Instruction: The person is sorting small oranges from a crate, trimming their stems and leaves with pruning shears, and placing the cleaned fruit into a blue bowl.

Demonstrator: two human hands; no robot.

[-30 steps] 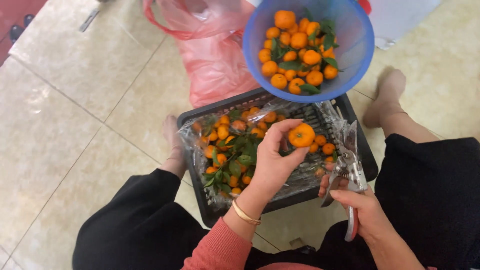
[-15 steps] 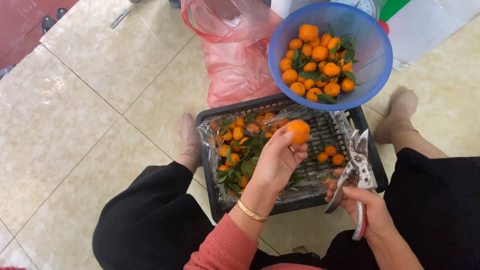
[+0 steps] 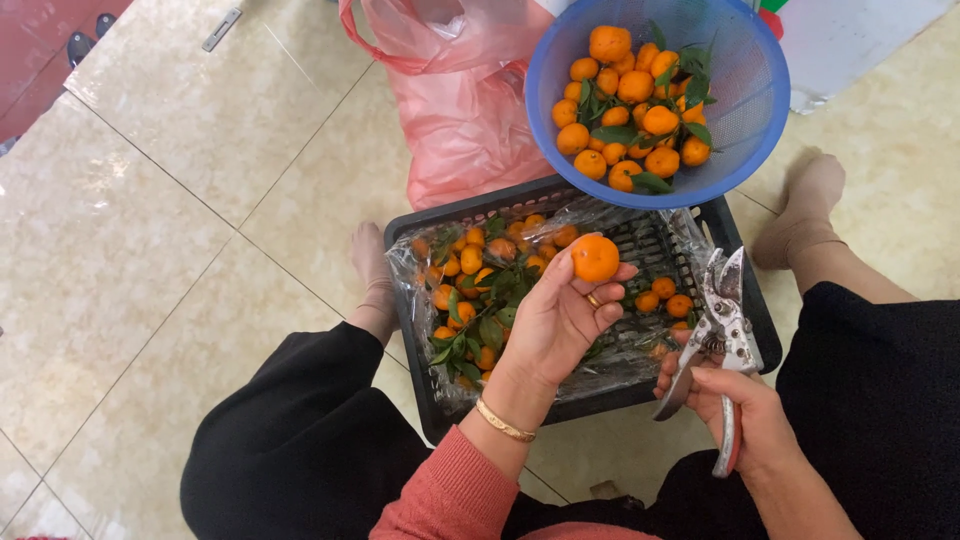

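Tangerine (image 3: 595, 258) held up at the fingertips of the left hand (image 3: 560, 320), above the middle of a black crate (image 3: 745, 300); fingers curled round the fruit, palm facing up, a ring and a gold bracelet (image 3: 503, 421) showing. Stem end not visible from here. Right hand (image 3: 745, 415) closed round the handles of pruning shears (image 3: 718, 330), blades pointing away and parted slightly, just right of the fruit and not touching it. Best done, by the look of it, with the fruit turned stem-side toward the blades, fingertips kept well back, and the cut made close to the skin without nicking it. Inside the crate, a clear plastic liner (image 3: 640, 345) with more small tangerines and leaves (image 3: 470, 300) heaped at the left. Far right, a blue basket (image 3: 750, 120) of fruit resting on the crate's far edge. Far middle, a pink bag (image 3: 460, 110) on the tiled floor (image 3: 150, 230).
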